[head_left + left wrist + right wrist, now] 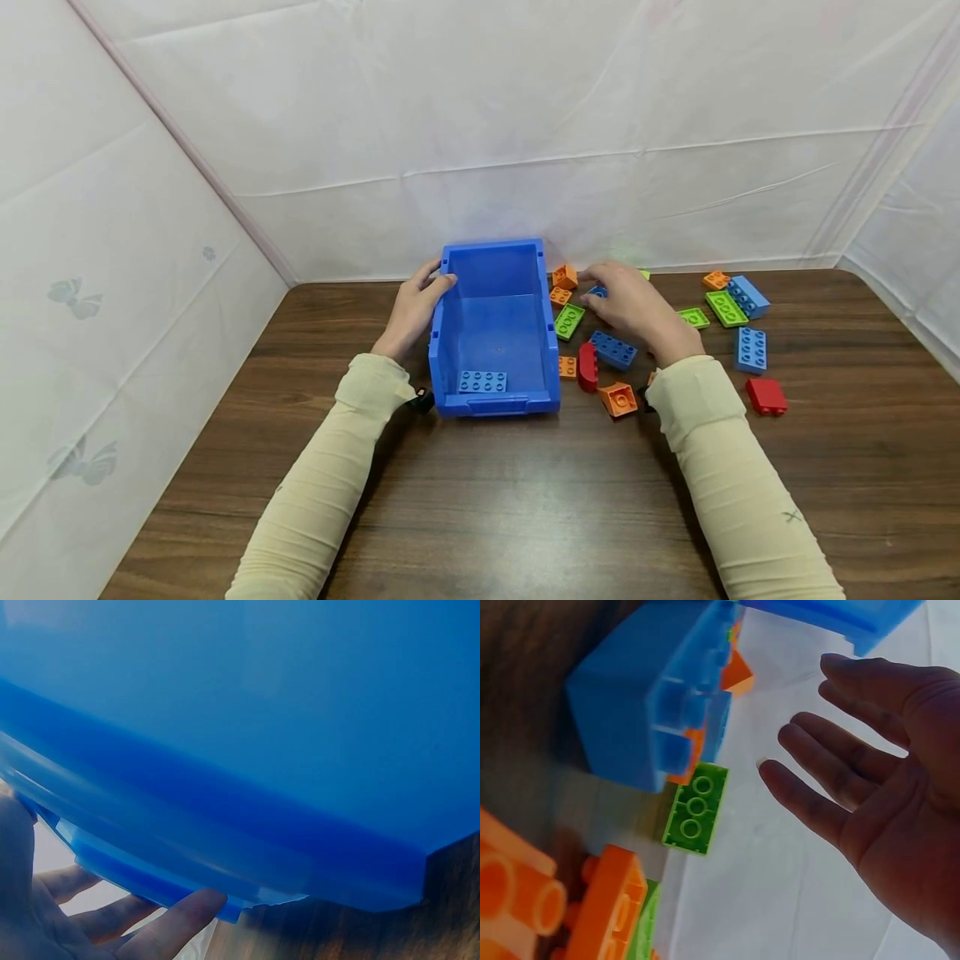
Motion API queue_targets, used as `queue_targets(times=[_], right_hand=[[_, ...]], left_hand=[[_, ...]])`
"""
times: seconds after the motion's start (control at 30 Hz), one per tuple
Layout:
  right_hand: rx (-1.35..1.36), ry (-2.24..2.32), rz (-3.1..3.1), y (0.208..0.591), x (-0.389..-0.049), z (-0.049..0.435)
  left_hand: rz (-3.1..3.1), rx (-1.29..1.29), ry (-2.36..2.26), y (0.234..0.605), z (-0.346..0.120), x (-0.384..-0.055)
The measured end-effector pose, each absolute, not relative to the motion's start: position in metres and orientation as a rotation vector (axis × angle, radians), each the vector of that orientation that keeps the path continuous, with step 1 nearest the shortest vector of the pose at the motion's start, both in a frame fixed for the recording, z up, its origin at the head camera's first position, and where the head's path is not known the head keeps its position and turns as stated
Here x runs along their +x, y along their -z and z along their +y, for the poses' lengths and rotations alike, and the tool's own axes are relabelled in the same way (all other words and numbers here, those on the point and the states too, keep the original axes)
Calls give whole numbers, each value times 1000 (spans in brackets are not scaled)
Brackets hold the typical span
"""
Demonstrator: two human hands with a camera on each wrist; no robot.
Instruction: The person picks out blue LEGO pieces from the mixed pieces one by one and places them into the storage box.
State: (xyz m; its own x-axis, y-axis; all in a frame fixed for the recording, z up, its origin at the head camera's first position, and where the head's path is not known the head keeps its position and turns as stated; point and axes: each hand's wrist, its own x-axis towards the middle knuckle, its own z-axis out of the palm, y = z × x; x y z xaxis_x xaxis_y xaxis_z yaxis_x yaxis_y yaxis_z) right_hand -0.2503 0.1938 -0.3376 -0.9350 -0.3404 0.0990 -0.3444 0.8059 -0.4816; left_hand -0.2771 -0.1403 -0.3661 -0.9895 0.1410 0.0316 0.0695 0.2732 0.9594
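Note:
A blue plastic bin point(495, 406) stands on the table, its low front lip facing me. My left hand point(411, 312) grips its left side wall, thumb over the rim and fingers outside, as the left wrist view also shows. One light blue brick point(482, 382) lies inside near the front. My right hand point(637, 304) is over the loose bricks right of the bin, its fingertips close to a small blue brick point(597, 291). In the right wrist view its fingers point(810, 754) are loosely spread with nothing between them, beside a large blue brick point(630, 697) and a green one point(696, 810).
Around the right hand lie a blue brick point(613, 350), a red curved brick point(587, 367), an orange brick point(618, 400) and a green brick point(569, 321). Farther right are several more, including a red brick point(767, 396). A white sheet point(480, 192) rises behind the table.

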Motion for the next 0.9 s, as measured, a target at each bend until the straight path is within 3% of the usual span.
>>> queue_targets(times=[0.43, 0.9], right_hand=[[417, -787, -2989, 351, -256, 197], [498, -804, -3094, 364, -259, 197]], left_hand=[[2489, 198, -1820, 367, -141, -279], [2470, 209, -1833, 363, -141, -277]])
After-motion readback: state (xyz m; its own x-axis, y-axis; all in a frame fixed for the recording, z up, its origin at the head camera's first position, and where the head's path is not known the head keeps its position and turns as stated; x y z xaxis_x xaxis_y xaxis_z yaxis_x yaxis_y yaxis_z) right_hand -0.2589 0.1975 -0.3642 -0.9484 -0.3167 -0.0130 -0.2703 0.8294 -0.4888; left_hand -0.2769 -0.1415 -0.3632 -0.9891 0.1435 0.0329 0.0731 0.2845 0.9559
